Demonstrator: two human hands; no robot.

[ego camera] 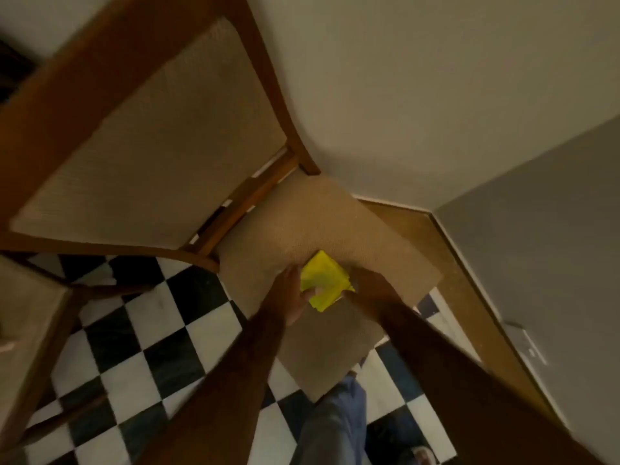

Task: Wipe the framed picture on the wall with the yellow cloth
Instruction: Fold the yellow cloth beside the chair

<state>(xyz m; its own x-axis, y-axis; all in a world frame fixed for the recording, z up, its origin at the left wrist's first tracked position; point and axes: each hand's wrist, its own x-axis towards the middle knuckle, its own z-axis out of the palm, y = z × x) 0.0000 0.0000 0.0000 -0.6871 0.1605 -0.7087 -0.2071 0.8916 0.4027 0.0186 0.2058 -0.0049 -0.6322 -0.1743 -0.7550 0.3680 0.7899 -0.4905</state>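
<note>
The yellow cloth (324, 280) is a small folded square held over the beige seat of a wooden chair (335, 223). My left hand (292, 293) grips its left edge, thumb on top. My right hand (365, 290) meets the cloth's right edge from the other side; its fingers are hidden behind the cloth and wrist. Both forearms reach in from the bottom of the view. No framed picture is in sight; only bare pale wall (436, 95) shows above the chair.
The chair's padded back (151, 146) leans at the upper left. A second chair (30, 330) stands at the left edge. The floor is black-and-white checkered tile (141, 357). A wooden baseboard (469, 286) runs along the grey right wall. My jeans leg (332, 427) shows below.
</note>
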